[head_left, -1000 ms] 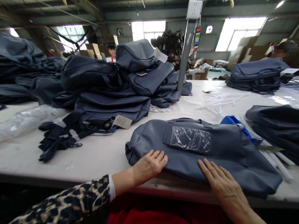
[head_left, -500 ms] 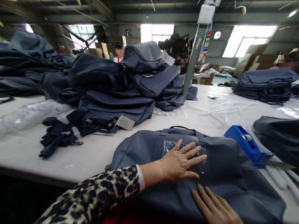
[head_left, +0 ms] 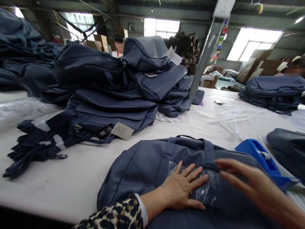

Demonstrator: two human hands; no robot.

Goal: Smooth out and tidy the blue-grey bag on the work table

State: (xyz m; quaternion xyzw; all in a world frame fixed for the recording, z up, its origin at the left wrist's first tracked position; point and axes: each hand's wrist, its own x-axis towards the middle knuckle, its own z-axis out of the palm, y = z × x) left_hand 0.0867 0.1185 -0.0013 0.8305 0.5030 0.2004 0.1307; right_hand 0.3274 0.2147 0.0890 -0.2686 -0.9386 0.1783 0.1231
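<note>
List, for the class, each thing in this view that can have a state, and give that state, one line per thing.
Left hand: open, flat on the sleeve.
Right hand: open, fingers spread over the bag.
Slate-blue bag: lying flat.
Clear plastic sleeve: wrinkled, on the bag.
Blue tape dispenser: tilted, beside the bag.
Stacked bags: folded, piled.

Slate-blue fabric bag [head_left: 131, 177] lying flat across front edge of white worktable [head_left: 54, 188], near-side part hidden by sleeve and hand; dark carry handles [head_left: 185, 137] toward far side; creased clear plastic film [head_left: 205, 192] on upper face.
</note>
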